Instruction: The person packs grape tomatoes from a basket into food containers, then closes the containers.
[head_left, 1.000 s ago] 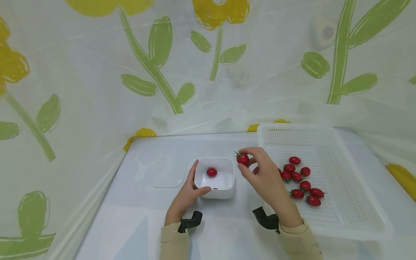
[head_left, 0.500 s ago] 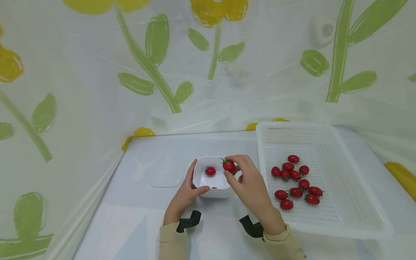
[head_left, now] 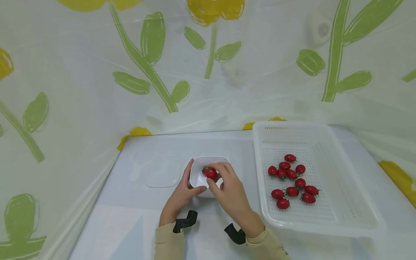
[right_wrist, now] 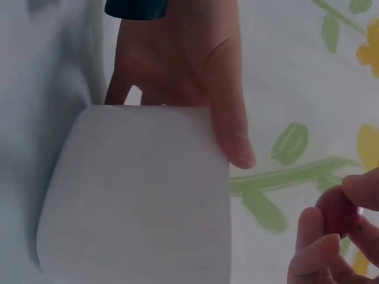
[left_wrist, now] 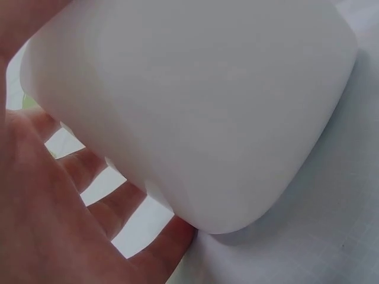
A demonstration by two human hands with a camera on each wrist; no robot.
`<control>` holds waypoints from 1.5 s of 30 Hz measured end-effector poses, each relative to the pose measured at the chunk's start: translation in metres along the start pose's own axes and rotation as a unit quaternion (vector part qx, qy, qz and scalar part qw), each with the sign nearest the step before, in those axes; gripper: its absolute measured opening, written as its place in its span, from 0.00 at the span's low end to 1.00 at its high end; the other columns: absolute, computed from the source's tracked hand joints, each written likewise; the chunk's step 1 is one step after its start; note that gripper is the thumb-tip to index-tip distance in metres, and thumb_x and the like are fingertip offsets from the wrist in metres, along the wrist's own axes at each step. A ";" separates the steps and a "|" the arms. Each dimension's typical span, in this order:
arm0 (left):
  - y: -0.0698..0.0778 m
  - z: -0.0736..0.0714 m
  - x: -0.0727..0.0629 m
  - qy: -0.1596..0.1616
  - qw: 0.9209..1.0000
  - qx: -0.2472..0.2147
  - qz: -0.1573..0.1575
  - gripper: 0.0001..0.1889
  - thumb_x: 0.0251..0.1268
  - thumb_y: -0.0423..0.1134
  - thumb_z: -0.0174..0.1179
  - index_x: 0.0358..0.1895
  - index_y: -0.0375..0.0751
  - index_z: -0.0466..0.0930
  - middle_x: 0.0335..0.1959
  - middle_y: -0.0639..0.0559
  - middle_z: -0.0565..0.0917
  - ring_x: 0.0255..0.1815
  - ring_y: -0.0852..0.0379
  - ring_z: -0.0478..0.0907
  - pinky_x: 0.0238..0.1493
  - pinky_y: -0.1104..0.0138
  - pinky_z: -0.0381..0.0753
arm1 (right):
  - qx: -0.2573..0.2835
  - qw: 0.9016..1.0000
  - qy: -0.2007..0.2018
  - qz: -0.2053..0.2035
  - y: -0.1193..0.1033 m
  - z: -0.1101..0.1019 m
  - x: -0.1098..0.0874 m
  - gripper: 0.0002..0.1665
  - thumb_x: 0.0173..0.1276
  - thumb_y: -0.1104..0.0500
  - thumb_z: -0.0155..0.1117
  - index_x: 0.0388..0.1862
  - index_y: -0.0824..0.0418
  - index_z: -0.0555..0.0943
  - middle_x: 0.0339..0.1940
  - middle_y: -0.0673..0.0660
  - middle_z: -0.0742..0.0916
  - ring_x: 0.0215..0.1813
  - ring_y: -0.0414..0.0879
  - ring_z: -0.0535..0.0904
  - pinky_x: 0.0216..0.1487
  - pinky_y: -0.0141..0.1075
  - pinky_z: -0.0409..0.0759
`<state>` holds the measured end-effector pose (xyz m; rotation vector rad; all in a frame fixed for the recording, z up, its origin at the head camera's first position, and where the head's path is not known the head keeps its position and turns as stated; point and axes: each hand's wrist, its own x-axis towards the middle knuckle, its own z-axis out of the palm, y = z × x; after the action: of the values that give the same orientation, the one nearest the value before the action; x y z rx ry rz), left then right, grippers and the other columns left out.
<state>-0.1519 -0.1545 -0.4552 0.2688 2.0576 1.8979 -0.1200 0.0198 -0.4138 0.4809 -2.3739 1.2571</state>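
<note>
A white square plastic box (head_left: 209,193) stands on the table in front of me. My left hand (head_left: 180,198) grips its left side, thumb on the near rim and fingers along the wall, as the left wrist view shows from close by. Over the box opening, my right hand (head_left: 229,191) pinches a red cherry tomato (head_left: 212,173) with a green stem between thumb and fingers. In the right wrist view the held tomato (right_wrist: 337,213) is above the rim level. Another tomato in the box shows only as a sliver behind it; the box floor is mostly hidden.
On the right lies a large white perforated basket (head_left: 351,180) with several cherry tomatoes (head_left: 291,174) in it. A clear lid (head_left: 162,173) rests flat on the table left of the box. A flower-printed sheet (head_left: 260,79) hangs behind the table.
My right hand has carried the tomato leftward from beside the basket to over the box. The left hand has kept its grip on the box.
</note>
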 end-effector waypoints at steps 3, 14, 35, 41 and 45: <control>0.001 0.000 0.000 0.002 1.000 0.001 -0.004 0.50 0.51 0.42 0.64 0.69 0.67 0.35 0.69 0.59 0.46 0.60 0.45 0.61 0.50 0.61 0.70 | -0.026 1.000 0.007 -0.011 0.004 0.005 -0.001 0.20 0.57 0.60 0.61 0.50 0.51 0.74 0.45 0.44 0.73 0.31 0.36 0.70 0.22 0.25 0.68; -0.002 0.000 0.001 0.008 1.000 0.014 -0.005 0.50 0.50 0.43 0.65 0.68 0.69 0.36 0.69 0.58 0.47 0.58 0.43 0.63 0.50 0.60 0.69 | -0.107 0.994 0.021 0.020 0.018 0.015 -0.002 0.19 0.55 0.57 0.64 0.48 0.52 0.76 0.41 0.47 0.76 0.30 0.38 0.70 0.24 0.26 0.70; -0.008 0.000 0.006 0.025 0.999 0.029 0.010 0.49 0.52 0.37 0.63 0.69 0.66 0.37 0.68 0.54 0.50 0.63 0.45 0.57 0.54 0.54 0.68 | -0.160 0.987 0.014 0.014 0.039 0.021 -0.003 0.22 0.53 0.63 0.66 0.48 0.52 0.77 0.45 0.51 0.75 0.29 0.38 0.73 0.23 0.26 0.72; -0.026 -0.003 0.014 0.039 0.998 0.040 0.018 0.47 0.51 0.39 0.64 0.67 0.73 0.40 0.68 0.61 0.51 0.63 0.48 0.57 0.53 0.52 0.68 | -0.159 0.987 0.014 0.014 0.039 0.020 -0.002 0.22 0.52 0.63 0.66 0.49 0.53 0.77 0.45 0.51 0.75 0.28 0.38 0.72 0.21 0.25 0.69; -0.029 -0.004 0.014 0.041 0.998 0.040 0.027 0.47 0.51 0.41 0.64 0.67 0.74 0.40 0.68 0.61 0.49 0.63 0.48 0.56 0.53 0.52 0.68 | -0.153 0.988 0.015 0.017 0.038 0.020 -0.002 0.21 0.53 0.63 0.65 0.48 0.53 0.77 0.45 0.50 0.75 0.28 0.36 0.70 0.19 0.25 0.67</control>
<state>-0.1637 -0.1556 -0.4854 0.2727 2.2056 1.8891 -0.1400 0.0234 -0.4516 0.3238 -2.4976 0.8818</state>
